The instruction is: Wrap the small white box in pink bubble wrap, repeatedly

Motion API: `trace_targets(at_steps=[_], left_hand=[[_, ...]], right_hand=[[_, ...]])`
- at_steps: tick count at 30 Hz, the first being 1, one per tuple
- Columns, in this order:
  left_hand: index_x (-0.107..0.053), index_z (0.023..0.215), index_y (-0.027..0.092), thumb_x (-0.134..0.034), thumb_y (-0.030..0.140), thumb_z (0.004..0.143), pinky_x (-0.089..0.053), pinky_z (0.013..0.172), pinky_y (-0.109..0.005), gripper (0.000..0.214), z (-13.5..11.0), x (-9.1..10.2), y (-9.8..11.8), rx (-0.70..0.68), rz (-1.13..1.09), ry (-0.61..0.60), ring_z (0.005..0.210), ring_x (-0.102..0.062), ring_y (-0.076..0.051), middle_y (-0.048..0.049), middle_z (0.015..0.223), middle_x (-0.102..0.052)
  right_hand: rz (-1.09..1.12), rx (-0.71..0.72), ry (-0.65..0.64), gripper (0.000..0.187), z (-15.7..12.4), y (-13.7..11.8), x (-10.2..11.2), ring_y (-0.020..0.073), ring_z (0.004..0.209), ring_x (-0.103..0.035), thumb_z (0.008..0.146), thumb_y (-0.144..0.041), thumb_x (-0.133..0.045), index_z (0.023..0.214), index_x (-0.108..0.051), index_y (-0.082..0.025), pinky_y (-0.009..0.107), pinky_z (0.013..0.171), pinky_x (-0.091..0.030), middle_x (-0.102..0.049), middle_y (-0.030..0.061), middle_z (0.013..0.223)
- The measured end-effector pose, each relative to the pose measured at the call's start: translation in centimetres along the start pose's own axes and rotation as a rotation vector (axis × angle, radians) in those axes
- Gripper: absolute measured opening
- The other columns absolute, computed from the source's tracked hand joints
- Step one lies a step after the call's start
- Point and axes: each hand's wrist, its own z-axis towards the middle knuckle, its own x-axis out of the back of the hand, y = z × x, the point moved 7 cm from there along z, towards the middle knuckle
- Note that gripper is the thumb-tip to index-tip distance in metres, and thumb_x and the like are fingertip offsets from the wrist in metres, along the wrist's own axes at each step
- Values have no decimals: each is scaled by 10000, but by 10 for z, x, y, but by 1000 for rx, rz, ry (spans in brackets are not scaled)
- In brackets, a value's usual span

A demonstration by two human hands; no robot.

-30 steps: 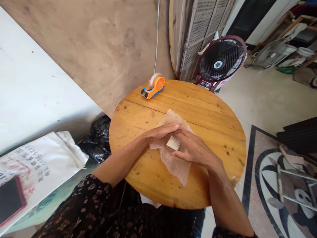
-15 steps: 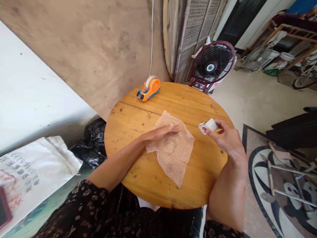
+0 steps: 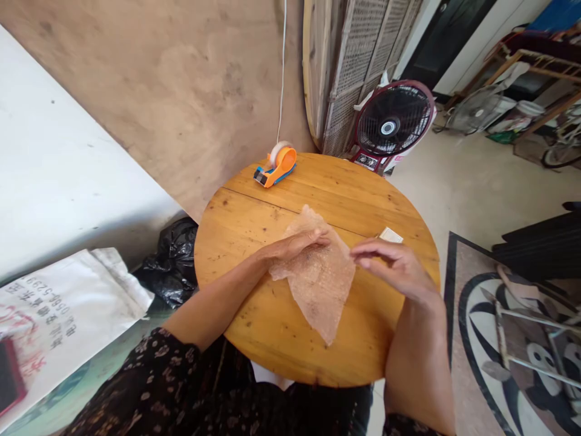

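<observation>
A translucent sheet of bubble wrap [image 3: 320, 297] lies on the round wooden table. My left hand [image 3: 302, 243] rests edge-down on its upper left part, fingers stretched out and holding nothing. At the sheet's right corner is my right hand [image 3: 385, 263], empty, with thumb and fingers a little apart; whether the fingertips touch the wrap I cannot tell. Just beyond that hand a small white box [image 3: 391, 235] sits on the table, its lower part hidden behind the fingers.
An orange and blue tape dispenser [image 3: 276, 166] stands at the far edge of the wooden table [image 3: 281, 330]. Behind the table is a dark red fan [image 3: 393, 118]. To the left lie a black plastic bag [image 3: 170, 263] and a white printed sack [image 3: 68, 303].
My right hand has let go of the small box, which now stands on the table, and has moved left to the bubble wrap's corner. My left hand stays on the wrap.
</observation>
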Motion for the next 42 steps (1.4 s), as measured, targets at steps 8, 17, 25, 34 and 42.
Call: trace_targets(at_steps=[8, 17, 25, 34, 42], left_hand=[[-370, 1447, 212, -361, 709, 870, -276, 1130, -473, 761, 5, 1, 1, -29, 31, -5, 1365, -396, -290, -141, 1462, -441], [-379, 1430, 208, -505, 522, 883, -241, 1158, -457, 643, -17, 3, 38, -230, 450, 132, 1404, -324, -276, -96, 1519, -362], [-347, 1437, 165, -696, 293, 665, -280, 1103, -490, 857, -19, -24, 44, -282, 1015, -32, 1333, -377, -371, -161, 1459, -415], [-262, 1489, 165, -675, 658, 676, -42, 1176, -493, 1037, -45, -3, 17, -183, 1167, -3, 1462, -97, -364, -170, 1570, -203], [-312, 1478, 179, -619, 728, 684, -30, 1180, -473, 1013, -48, 1, 9, -170, 1281, -7, 1472, -78, -337, -159, 1580, -162]], right_hand=[[-397, 156, -372, 148, 18, -10, -88, 224, 1003, -613, 845, -203, -550, 940, -663, -199, 384, 889, -481, -683, 72, 1033], [-506, 108, -160, 496, 30, 29, -66, 268, 1211, -494, 798, -219, -568, 1290, -508, -219, 432, 1015, -392, -554, 104, 1310], [-456, 130, -167, 445, 31, 37, -63, 254, 1193, -498, 771, -171, -559, 1216, -560, -178, 425, 1028, -387, -557, 120, 1282], [-631, 10, -288, 703, 22, 43, -67, 334, 1373, -344, 705, -417, -721, 1334, -518, -178, 506, 1115, -283, -397, 163, 1484], [-657, -70, -348, 766, 20, 42, -64, 353, 1386, -320, 686, -366, -731, 1381, -475, -170, 550, 1086, -300, -351, 177, 1514]])
